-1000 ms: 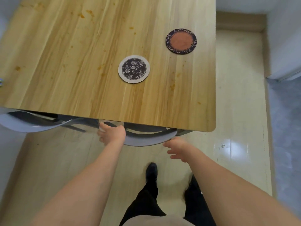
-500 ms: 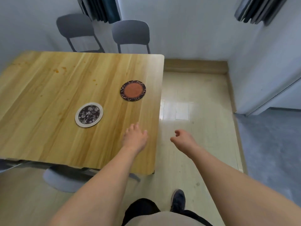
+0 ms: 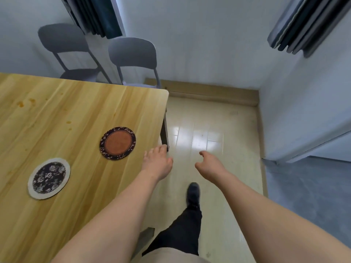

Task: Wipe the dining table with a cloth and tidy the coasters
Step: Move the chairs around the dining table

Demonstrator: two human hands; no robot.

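The wooden dining table (image 3: 62, 114) fills the left, with small orange stains near its far left. Two round coasters lie flat on it: a dark-rimmed one with an orange centre (image 3: 117, 142) near the right edge, and a white-rimmed one with a dark floral middle (image 3: 49, 177) nearer me on the left. My left hand (image 3: 156, 161) hovers over the table's right edge, fingers relaxed, holding nothing. My right hand (image 3: 208, 163) hangs over the floor to the right, fingers loosely curled and empty. No cloth is in view.
Two grey chairs (image 3: 133, 54) stand against the far wall behind the table, under a dark curtain (image 3: 95, 16). Pale floor (image 3: 209, 126) runs along the table's right side to a white wall. My dark shoe (image 3: 193, 193) is on the floor.
The view has swung right along the table's side. My left hand moved from the tabletop to its right edge; my right hand stayed over the floor. The coasters have not moved.
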